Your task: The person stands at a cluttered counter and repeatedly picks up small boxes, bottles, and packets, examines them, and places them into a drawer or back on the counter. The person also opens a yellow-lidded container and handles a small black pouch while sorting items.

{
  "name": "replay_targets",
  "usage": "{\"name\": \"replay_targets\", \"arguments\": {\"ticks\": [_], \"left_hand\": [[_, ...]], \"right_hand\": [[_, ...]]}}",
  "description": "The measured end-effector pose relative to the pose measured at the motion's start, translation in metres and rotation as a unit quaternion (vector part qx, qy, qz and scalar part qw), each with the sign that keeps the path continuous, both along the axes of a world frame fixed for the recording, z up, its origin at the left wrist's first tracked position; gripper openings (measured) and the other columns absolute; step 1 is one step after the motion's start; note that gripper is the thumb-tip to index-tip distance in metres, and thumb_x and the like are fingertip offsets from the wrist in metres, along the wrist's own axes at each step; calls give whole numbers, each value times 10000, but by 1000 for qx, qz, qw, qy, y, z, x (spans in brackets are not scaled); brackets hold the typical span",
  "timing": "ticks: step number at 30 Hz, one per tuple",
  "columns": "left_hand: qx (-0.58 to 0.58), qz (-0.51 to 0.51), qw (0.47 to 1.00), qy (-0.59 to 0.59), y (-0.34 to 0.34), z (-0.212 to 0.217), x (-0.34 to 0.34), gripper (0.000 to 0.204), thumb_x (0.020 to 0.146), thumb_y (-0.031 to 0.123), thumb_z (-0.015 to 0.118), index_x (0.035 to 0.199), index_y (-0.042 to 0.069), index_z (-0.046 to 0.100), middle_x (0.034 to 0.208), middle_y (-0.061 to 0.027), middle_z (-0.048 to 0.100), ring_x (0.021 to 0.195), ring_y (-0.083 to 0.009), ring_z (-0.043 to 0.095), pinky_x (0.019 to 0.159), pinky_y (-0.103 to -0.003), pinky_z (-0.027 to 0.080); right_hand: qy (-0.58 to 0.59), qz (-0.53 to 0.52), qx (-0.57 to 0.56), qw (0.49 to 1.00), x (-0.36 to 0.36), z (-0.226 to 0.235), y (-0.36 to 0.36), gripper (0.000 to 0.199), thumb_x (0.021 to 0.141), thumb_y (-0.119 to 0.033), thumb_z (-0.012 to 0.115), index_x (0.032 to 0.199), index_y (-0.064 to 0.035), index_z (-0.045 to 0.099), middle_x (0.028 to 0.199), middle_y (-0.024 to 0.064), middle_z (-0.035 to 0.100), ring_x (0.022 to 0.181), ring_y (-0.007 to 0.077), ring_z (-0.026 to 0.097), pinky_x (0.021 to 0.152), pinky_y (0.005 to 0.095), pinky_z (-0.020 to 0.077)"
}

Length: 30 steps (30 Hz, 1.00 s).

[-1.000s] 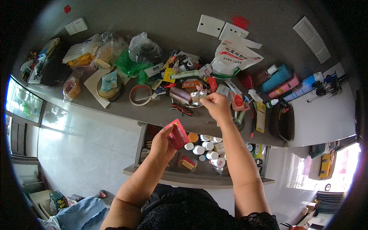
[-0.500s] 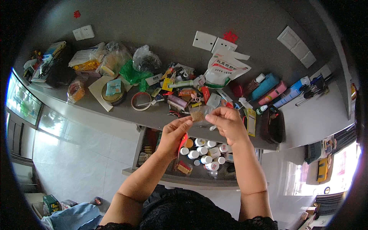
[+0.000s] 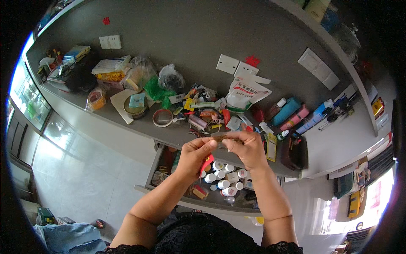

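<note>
Both my hands are raised over the counter's front edge, above the open drawer, with fingertips almost meeting. Between them is a small clear plastic bag [image 3: 219, 138] with something brown and grainy-looking in it. My left hand [image 3: 191, 157] pinches one end of the bag between thumb and fingers. A red packet-like piece [image 3: 207, 164] also sticks out below that hand's palm. My right hand [image 3: 250, 149] is closed on the bag's other end, its fingers bent over the top. The fingers partly cover the bag, so its contents show only as a narrow strip.
Below my hands, the open drawer [image 3: 169, 195] holds several white-capped bottles [image 3: 223, 184]. Across the dark counter [image 3: 139, 130] lie tape rolls [image 3: 163, 117], a green plastic bag [image 3: 157, 92], a white pouch [image 3: 247, 92], a blue cylindrical case [image 3: 287, 111] and a dark red case [image 3: 296, 153].
My right hand has moved inward to the left, and its fingers have folded over the bag. The bag is now flatter and more covered. The whole view has shifted and tilted slightly.
</note>
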<state>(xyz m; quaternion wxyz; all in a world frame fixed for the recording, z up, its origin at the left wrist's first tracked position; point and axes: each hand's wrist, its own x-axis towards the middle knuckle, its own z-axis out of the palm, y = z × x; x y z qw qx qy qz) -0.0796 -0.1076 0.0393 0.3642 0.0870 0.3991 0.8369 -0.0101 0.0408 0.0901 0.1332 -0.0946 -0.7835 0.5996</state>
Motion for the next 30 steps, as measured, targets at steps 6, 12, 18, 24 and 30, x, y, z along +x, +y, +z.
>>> {"name": "replay_targets", "arguments": {"ticks": [6,12,18,24,30], "left_hand": [[86,-126,983,-98,-11,14,9,261,876,277,562,858,18,586,451,17,420,353,-81,360,353,-223,290],[77,-52,995,-28,-10,21,26,155,849,153,614,870,-1,602,586,15,522,455,-51,444,415,-192,341],[16,59,998,28,0,33,44,152,832,158,631,839,10,594,572,11,514,442,-55,430,405,-193,334],[12,44,997,55,0,23,53,131,836,107,635,881,-17,640,742,-9,605,616,-44,511,552,-178,415],[-2,25,997,80,14,20,75,136,834,106,641,876,-23,643,759,-10,613,630,-41,511,569,-180,418]], "right_hand": [[186,48,359,913,22,12,13,248,712,-43,687,951,-112,681,637,44,596,537,139,547,522,233,419],[187,-49,249,949,36,10,1,317,720,-2,681,1033,-34,639,597,-22,541,535,1,427,493,179,346],[67,-38,-201,977,62,-10,3,262,785,-70,625,1032,16,604,604,-67,501,476,-4,383,427,191,280],[90,-36,-203,974,66,1,-21,143,808,-90,636,911,9,634,731,-32,590,613,15,484,544,174,383],[126,-90,-176,972,82,-20,-10,124,801,-86,647,878,12,641,717,-43,577,613,16,480,547,179,380]]}}
